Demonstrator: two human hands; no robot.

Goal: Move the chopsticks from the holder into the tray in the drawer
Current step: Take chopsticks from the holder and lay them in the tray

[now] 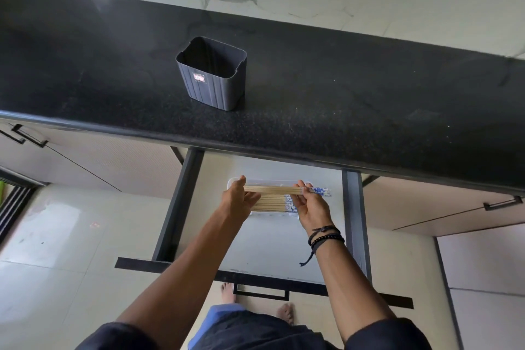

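Chopsticks (279, 198) lie flat with their long axis 9-to-3 over the clear tray (272, 181) in the open drawer (267, 247); left hand (238, 199) has its grip pinching the plain wooden ends at 9, right hand (310, 207) has its grip pinching the blue-patterned ends at 3, both equally near. Can't tell if the bundle already rests on the tray floor. Holder (212, 73) stands upright on the desk (369, 94) at 12, looks empty, so judging this as the final set-down.
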